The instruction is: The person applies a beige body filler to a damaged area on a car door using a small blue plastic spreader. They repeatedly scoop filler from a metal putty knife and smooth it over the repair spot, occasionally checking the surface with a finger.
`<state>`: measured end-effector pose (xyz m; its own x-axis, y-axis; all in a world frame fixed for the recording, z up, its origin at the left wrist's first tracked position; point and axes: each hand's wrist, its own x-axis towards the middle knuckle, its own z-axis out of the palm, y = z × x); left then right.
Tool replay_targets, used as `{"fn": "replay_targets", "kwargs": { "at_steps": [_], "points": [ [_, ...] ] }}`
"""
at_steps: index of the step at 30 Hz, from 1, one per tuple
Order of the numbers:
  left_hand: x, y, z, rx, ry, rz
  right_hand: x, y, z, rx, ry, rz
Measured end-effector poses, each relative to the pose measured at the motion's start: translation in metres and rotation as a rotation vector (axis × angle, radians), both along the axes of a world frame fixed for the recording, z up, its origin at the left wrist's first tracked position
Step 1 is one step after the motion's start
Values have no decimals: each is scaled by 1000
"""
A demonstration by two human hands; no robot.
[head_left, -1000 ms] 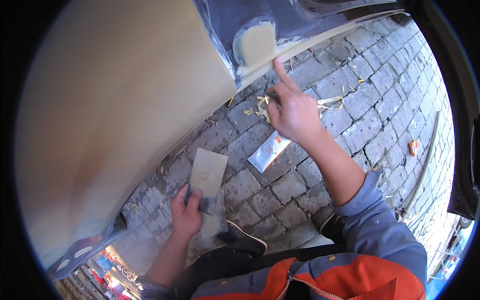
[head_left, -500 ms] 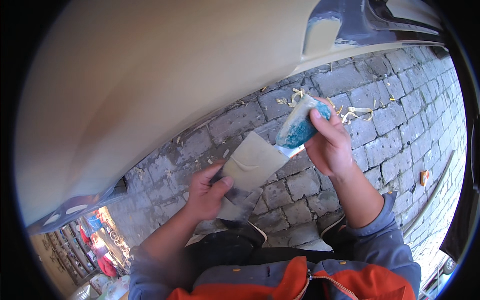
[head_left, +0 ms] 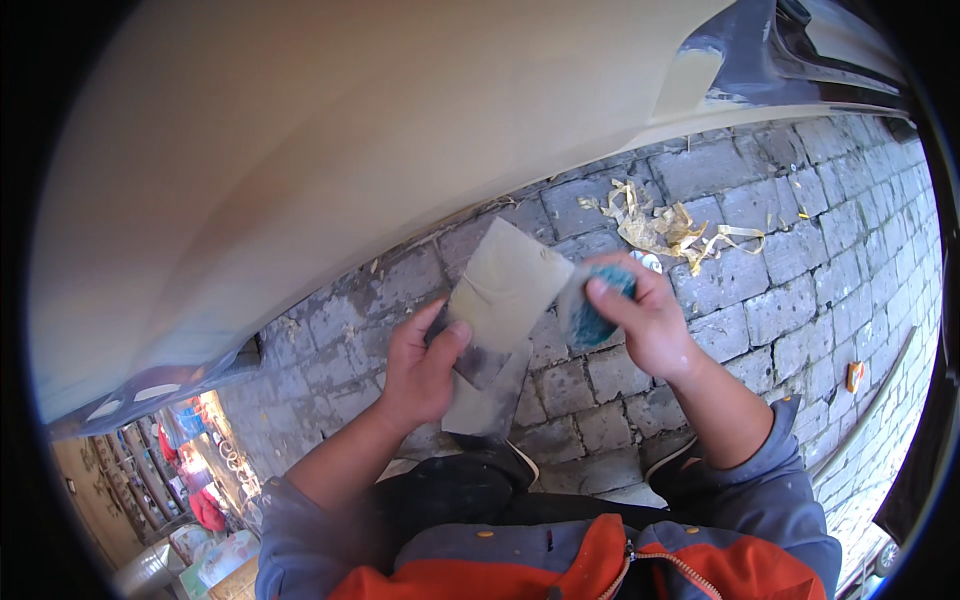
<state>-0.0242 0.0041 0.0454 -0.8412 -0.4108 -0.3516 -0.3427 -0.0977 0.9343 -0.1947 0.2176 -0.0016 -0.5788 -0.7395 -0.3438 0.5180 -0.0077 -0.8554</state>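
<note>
My left hand (head_left: 425,365) is closed on a sheet of sandpaper (head_left: 512,275), creased and coated with pale dust. Below the fingers hangs a second pale, dark-edged flap (head_left: 490,400); whether it belongs to the same sheet I cannot tell. In my right hand (head_left: 640,320) is a teal sanding block (head_left: 598,305) with a whitish, dusty face, thumb pressed on its side. Motion blurs the block a little. Its near edge comes up close to the sandpaper's right corner; whether they touch is unclear.
A cream-coloured car body panel (head_left: 330,130) curves across the upper left, with a grey patch (head_left: 745,55) at the upper right. Grey paving bricks (head_left: 785,270) form the ground. Crumpled masking tape (head_left: 670,228) and a small orange object (head_left: 855,377) lie there.
The sandpaper has tipped more upright in my left hand. My right hand has brought the sanding block lower. The view has shifted slightly, showing more of the tape.
</note>
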Motion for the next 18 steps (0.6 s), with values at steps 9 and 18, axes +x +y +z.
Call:
{"fn": "replay_targets", "kwargs": {
  "at_steps": [9,18],
  "points": [
    [-13,7,3,-366,1,-121,22,-18,14,4,1340,-105],
    [-16,7,5,-451,50,-198,30,-25,1,25,1401,-141]
  ]
}}
